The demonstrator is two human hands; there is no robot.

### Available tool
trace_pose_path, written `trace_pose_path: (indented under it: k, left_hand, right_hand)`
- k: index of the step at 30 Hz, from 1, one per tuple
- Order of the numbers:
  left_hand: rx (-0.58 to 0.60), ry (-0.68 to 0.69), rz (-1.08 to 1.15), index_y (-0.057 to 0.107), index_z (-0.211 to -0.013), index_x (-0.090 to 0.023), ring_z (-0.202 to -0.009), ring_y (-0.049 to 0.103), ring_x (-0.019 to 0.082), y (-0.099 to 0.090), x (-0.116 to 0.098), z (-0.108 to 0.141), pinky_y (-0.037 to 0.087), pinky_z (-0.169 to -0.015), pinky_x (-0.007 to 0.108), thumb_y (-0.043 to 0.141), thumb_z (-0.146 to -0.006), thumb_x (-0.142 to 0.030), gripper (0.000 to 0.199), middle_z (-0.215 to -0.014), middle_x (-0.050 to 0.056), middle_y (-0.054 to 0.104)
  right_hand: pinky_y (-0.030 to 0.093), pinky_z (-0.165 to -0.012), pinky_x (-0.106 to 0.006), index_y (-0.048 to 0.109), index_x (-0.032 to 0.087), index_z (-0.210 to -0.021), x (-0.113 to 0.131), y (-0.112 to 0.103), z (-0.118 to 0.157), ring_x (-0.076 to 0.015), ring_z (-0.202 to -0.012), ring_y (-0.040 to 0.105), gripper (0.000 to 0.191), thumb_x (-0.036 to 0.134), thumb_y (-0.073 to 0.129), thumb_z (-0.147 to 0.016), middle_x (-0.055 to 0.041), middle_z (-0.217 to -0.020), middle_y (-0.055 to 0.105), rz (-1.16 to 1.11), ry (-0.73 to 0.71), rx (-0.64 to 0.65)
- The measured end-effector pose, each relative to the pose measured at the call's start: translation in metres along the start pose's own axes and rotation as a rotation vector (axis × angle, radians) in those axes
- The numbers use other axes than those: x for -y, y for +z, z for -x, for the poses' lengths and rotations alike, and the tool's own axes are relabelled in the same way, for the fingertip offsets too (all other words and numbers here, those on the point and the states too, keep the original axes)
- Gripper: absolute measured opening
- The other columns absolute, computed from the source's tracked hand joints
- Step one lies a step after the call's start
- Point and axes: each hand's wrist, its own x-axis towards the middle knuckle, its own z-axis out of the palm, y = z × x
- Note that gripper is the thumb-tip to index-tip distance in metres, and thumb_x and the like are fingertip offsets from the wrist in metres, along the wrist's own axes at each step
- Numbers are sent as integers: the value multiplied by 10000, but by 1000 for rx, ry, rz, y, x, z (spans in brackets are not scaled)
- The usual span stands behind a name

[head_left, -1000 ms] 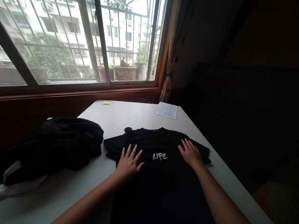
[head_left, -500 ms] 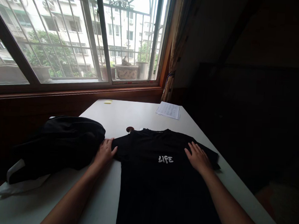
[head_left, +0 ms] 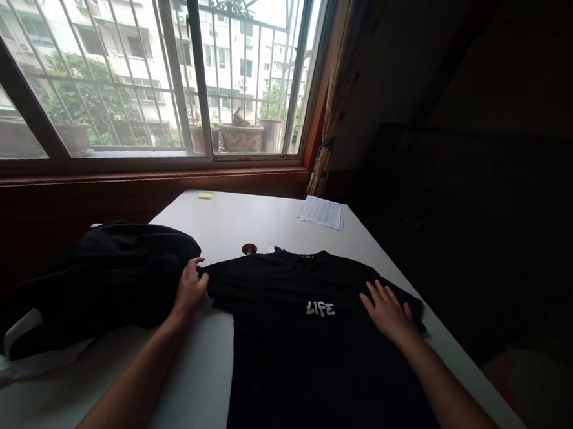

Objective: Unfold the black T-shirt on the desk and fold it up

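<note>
A black T-shirt [head_left: 306,364] lies spread on the white table, its neckline away from me. White lettering [head_left: 320,308] on its chest reads upside down from here. My left hand [head_left: 192,289] is closed at the end of the left-side sleeve, pinching the cloth between thumb and fingers. Flat on the shirt near the opposite sleeve rests my right hand [head_left: 390,311], fingers spread. Just left of my left hand is a heap of black clothing [head_left: 118,275], with white cloth [head_left: 40,355] showing under it.
Papers [head_left: 321,213] and a yellow sticky note [head_left: 205,195] lie at the far end of the white table [head_left: 247,215]. A round cable hole [head_left: 249,248] sits beyond the collar. Behind stands a barred window [head_left: 246,76] with a curtain [head_left: 327,146] beside it.
My left hand has moved left and closed on the sleeve, which is now pulled out straighter. My right hand has slid slightly right, still flat on the shirt.
</note>
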Motion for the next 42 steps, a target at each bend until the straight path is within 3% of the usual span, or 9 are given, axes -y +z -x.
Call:
trace_pose_path:
  k: [7,11,15,18,21,24,27,33,42]
  left_hand:
    - [-113,-22,32,586,-1192,-183,-1139,600,291,-5,7,-10,487,-1034,474,514,-882,-211,319,-1161,120,620]
    - [-198,-13,22,596,-1183,-170,-1093,598,298,-11,0,-8,499,-1008,495,521,-897,-216,299,-1153,132,582]
    - [-232,205,-159,614,-1245,-202,-1196,533,339,-17,-24,4,472,-1033,537,544,-932,-220,321,-1303,150,511]
    - [-50,485,-245,637,-1242,-244,-1281,503,318,-10,-43,14,442,-1096,509,504,-966,-174,314,-1337,107,565]
    - [222,632,-275,611,-1315,-227,-1347,492,276,9,-51,25,439,-1132,458,468,-1005,-206,342,-1391,88,592]
    - [415,624,-380,515,-1455,-201,-1439,408,304,27,-48,35,370,-1179,521,467,-1039,-352,446,-1513,101,516]
    - [544,530,-481,429,-1532,-230,-1501,299,325,35,-42,38,261,-1214,585,440,-1045,-477,546,-1609,81,380]
    - [581,353,-563,335,-1584,-264,-1548,133,330,34,-39,28,108,-1226,634,391,-1041,-537,609,-1665,55,214]
    - [599,278,-612,286,-1599,-287,-1551,91,351,37,-41,27,60,-1193,705,365,-1035,-562,632,-1676,42,164]
  right_hand:
    - [335,-1144,-628,382,317,-1569,0,-14,19,-394,-1502,263,704,656,343,-953,-27,-1670,253,10,0,139]
    - [359,-1165,-524,462,248,-1530,11,-20,21,-372,-1470,343,688,601,427,-940,-69,-1629,349,38,-95,92]
    - [289,-1217,-455,437,156,-1534,40,-25,15,-322,-1501,295,711,577,394,-963,-100,-1635,331,28,-233,-6]
    - [224,-1241,-463,314,134,-1589,74,-27,7,-285,-1533,219,749,581,341,-989,-94,-1663,259,-6,-301,-6]
    - [176,-1251,-458,257,114,-1606,110,-24,-5,-260,-1548,167,768,593,301,-1007,-103,-1675,212,-29,-349,59]
    - [133,-1256,-465,264,109,-1603,138,-16,-19,-255,-1556,118,749,584,262,-1024,-114,-1685,161,-34,-363,89]
    - [90,-1258,-473,251,131,-1608,151,-7,-34,-240,-1560,86,728,580,215,-1036,-105,-1693,115,-45,-367,51]
    - [94,-1254,-479,232,179,-1617,150,-1,-56,-232,-1560,91,771,661,195,-1016,-87,-1695,113,-68,-393,33]
    - [126,-1257,-455,226,147,-1617,115,2,-74,-232,-1556,123,783,646,186,-1016,-84,-1690,153,-55,-377,11]
